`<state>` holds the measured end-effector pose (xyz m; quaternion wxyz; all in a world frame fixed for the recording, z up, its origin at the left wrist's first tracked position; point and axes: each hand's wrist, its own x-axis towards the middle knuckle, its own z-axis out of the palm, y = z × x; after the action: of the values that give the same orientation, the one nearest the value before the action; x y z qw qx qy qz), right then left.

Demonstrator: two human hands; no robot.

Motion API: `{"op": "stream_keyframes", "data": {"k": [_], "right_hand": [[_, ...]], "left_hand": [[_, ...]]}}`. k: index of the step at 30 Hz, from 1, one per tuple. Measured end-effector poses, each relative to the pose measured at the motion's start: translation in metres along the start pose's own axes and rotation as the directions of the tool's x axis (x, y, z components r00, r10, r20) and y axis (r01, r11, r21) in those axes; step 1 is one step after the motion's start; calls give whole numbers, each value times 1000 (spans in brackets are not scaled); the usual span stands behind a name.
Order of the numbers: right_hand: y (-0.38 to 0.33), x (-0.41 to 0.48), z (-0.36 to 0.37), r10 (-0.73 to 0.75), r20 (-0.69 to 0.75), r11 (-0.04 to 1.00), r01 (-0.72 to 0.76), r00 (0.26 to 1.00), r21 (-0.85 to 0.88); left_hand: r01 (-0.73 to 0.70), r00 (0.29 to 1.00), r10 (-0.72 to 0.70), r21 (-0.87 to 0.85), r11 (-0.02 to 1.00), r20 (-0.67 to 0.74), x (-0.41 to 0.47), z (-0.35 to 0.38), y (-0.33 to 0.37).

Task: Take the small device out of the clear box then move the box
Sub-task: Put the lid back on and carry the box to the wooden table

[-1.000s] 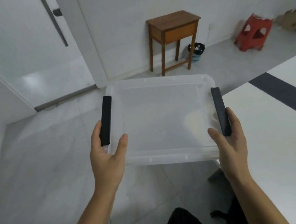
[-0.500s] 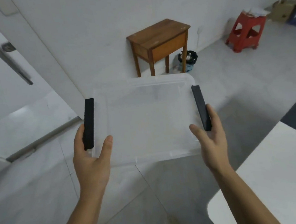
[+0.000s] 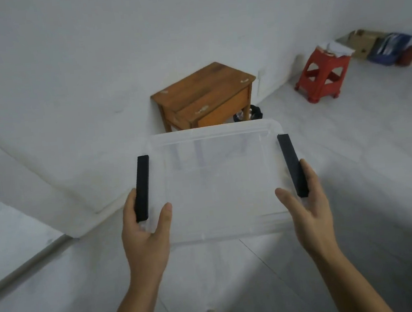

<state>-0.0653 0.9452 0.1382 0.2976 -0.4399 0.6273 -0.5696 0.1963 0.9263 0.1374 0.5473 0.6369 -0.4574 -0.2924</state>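
The clear box (image 3: 218,187) is a see-through plastic tub with a black handle bar on each short side. I carry it in the air above the floor, level in front of me. My left hand (image 3: 145,227) grips its left side by the black bar, thumb over the rim. My right hand (image 3: 305,204) grips the right side the same way. Nothing shows inside the box. No small device is in view.
A small wooden table (image 3: 204,95) stands against the white wall straight ahead, with a dark bin (image 3: 253,112) behind its leg. A red plastic stool (image 3: 321,75) and cardboard and blue boxes (image 3: 375,45) sit far right. Pale tiled floor lies below.
I have turned and walked away from the white table, which has left the view. The wooden table has drawn closer. Both hands keep the same grip on the box.
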Motion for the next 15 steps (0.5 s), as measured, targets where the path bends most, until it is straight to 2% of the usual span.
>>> {"op": "stream_keyframes", "data": {"k": [5, 8, 12, 15], "right_hand": [[-2, 111, -4, 38, -187, 997, -50, 982, -56], [15, 177, 2, 66, -238, 995, -81, 969, -57], [53, 284, 21, 105, -236, 993, -112, 966, -19], [66, 379, 37, 152, -160, 988, -155, 975, -8]], "left_hand": [[-49, 981, 49, -5, 999, 188, 111, 108, 31], [-53, 969, 52, -4, 999, 240, 168, 171, 29], [-57, 973, 51, 22, 998, 224, 240, 256, 22], [-32, 988, 23, 52, 998, 152, 296, 310, 27]]}}
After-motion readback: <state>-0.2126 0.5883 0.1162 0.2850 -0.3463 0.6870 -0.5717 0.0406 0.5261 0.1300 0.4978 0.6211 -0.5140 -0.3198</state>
